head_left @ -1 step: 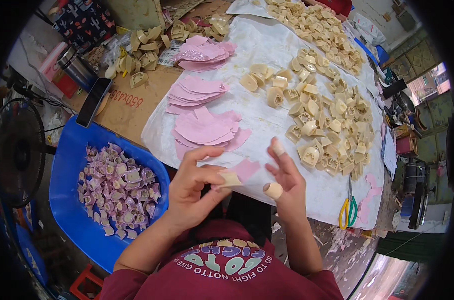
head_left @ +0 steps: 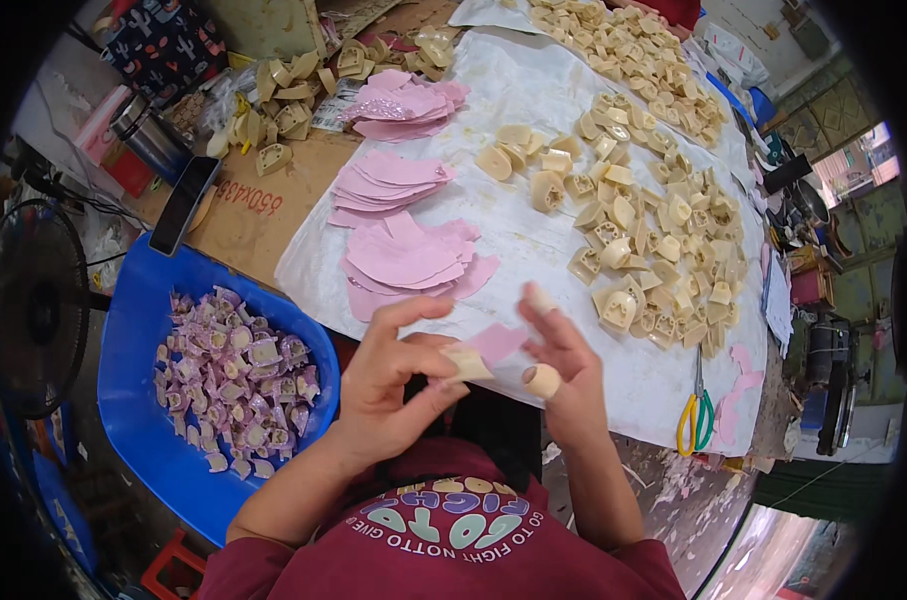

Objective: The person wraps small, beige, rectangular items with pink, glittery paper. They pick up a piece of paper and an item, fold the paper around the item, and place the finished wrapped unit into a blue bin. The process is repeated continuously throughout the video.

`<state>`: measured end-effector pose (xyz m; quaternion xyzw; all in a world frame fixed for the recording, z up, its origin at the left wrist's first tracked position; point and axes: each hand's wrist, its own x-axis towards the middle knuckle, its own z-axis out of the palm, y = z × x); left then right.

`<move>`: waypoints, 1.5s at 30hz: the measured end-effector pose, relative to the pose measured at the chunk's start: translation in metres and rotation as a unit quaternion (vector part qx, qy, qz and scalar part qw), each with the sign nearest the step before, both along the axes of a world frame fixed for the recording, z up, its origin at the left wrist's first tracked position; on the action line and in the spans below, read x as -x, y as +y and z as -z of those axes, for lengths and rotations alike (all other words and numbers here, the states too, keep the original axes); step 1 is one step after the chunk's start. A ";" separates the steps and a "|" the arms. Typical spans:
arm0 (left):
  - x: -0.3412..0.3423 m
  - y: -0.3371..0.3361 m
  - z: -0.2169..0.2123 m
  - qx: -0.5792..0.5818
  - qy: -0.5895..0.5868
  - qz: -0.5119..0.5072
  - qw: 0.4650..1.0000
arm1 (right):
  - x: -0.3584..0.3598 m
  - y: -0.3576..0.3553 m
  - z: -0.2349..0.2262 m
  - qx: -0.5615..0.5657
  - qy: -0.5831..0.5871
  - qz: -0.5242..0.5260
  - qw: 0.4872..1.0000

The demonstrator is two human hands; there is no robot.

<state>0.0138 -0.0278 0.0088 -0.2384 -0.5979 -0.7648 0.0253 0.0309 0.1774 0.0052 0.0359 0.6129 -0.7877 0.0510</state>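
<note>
My left hand [head_left: 394, 375] pinches a beige plastic shoe heel [head_left: 466, 366] between thumb and fingers. A small pink sheet piece [head_left: 498, 343] sticks out from the heel's far right side, and I cannot tell how firmly it is joined. To the right of it, apart from the heel, my right hand [head_left: 571, 375] is open with its fingers spread. Tan covers wrap its thumb tip and one fingertip. Beyond my left hand lie fanned stacks of pink pieces [head_left: 406, 250], while many bare beige heels [head_left: 664, 235] are spread over the right of the white-covered table [head_left: 514, 240].
On the left stands a blue tub [head_left: 124, 400] with pink-covered heels [head_left: 239, 380] inside. A black fan [head_left: 34, 305] is beside it. Scissors [head_left: 696, 420] with yellow and green handles lie at the table's right edge. A phone [head_left: 186, 203] and a steel flask [head_left: 152, 135] are at back left.
My right hand has shifted slightly left, toward the pink piece. In my left hand the heel has moved a little to the right and tilted slightly.
</note>
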 end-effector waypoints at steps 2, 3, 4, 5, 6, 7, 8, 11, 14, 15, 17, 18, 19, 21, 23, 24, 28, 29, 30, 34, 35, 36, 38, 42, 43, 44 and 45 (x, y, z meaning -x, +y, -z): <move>-0.001 0.004 -0.001 0.030 0.057 0.016 0.998 | -0.008 -0.007 0.002 0.095 -0.001 -0.020 0.995; 0.001 0.007 -0.002 0.038 0.101 -0.011 0.994 | -0.007 -0.007 0.002 0.132 0.003 -0.036 0.991; 0.003 0.005 -0.006 0.069 0.123 -0.010 0.990 | -0.005 -0.009 -0.001 0.169 0.008 -0.053 0.984; 0.004 0.001 -0.013 0.100 0.144 -0.010 0.984 | -0.008 -0.010 -0.011 0.157 -0.016 -0.012 0.987; 0.004 -0.002 -0.017 0.132 0.164 -0.011 0.978 | -0.010 -0.010 -0.013 0.163 -0.015 -0.019 0.986; 0.005 -0.003 -0.018 0.151 0.174 -0.019 0.973 | -0.013 -0.009 -0.014 0.168 -0.014 -0.026 0.985; 0.005 -0.003 -0.018 0.169 0.184 -0.026 0.968 | -0.015 -0.008 -0.015 0.173 -0.013 -0.033 0.984; 0.007 0.001 -0.014 0.205 0.211 -0.056 0.954 | -0.015 -0.016 -0.030 0.103 -0.049 -0.005 0.994; 0.008 0.009 -0.006 0.224 0.228 -0.084 0.944 | -0.011 -0.018 -0.032 0.080 -0.062 0.014 0.995; 0.009 0.011 -0.004 0.231 0.233 -0.093 0.940 | -0.010 -0.019 -0.032 0.060 -0.063 0.008 0.996; 0.008 0.016 -0.003 0.244 0.225 -0.112 0.937 | -0.007 -0.020 -0.032 0.020 -0.066 -0.004 0.998; 0.008 0.018 -0.002 0.252 0.220 -0.121 0.935 | -0.007 -0.021 -0.031 -0.043 -0.039 -0.001 0.998; 0.008 0.020 -0.001 0.263 0.215 -0.128 0.932 | -0.007 -0.024 -0.028 -0.107 -0.012 0.001 0.994; 0.009 0.023 0.001 0.283 0.206 -0.141 0.926 | -0.006 -0.027 -0.025 -0.204 0.038 -0.002 0.978; 0.010 0.025 0.005 0.249 0.156 -0.134 0.947 | -0.001 -0.029 -0.023 -0.271 0.082 -0.011 0.959; 0.011 0.025 0.008 0.232 0.131 -0.130 0.955 | -0.001 -0.029 -0.018 -0.230 0.085 0.004 0.970; 0.014 0.024 0.013 0.179 0.115 -0.129 0.968 | 0.001 -0.029 -0.005 -0.125 0.089 0.038 0.987; 0.014 0.022 0.013 0.182 0.105 -0.120 0.970 | 0.001 -0.029 -0.005 -0.115 0.088 0.041 0.989; 0.012 0.019 0.013 0.184 0.094 -0.111 0.972 | 0.003 -0.026 -0.005 -0.172 0.123 0.018 0.977; 0.015 0.017 0.012 0.194 0.082 -0.102 0.972 | 0.014 -0.020 -0.002 -0.260 0.243 -0.014 0.934; 0.015 0.017 0.009 0.192 0.071 -0.106 0.973 | 0.015 -0.021 -0.001 -0.248 0.269 -0.007 0.931; 0.016 0.018 0.008 0.191 0.059 -0.111 0.973 | 0.015 -0.021 -0.001 -0.252 0.269 -0.002 0.930; 0.016 0.020 0.007 0.176 -0.004 -0.076 0.981 | 0.017 -0.021 -0.001 -0.259 0.270 0.009 0.928; 0.019 0.029 0.014 0.072 -0.123 -0.011 0.990 | 0.025 -0.008 0.005 -0.107 0.144 -0.062 0.982; 0.019 0.030 0.013 0.009 -0.176 0.011 0.984 | 0.029 -0.003 0.004 0.025 0.069 -0.089 0.993; 0.020 0.030 0.011 -0.055 -0.227 0.033 0.972 | 0.031 -0.001 0.004 0.157 -0.007 -0.114 0.981; 0.021 0.030 0.009 -0.119 -0.276 0.055 0.952 | 0.030 -0.004 0.002 0.203 0.013 -0.107 0.973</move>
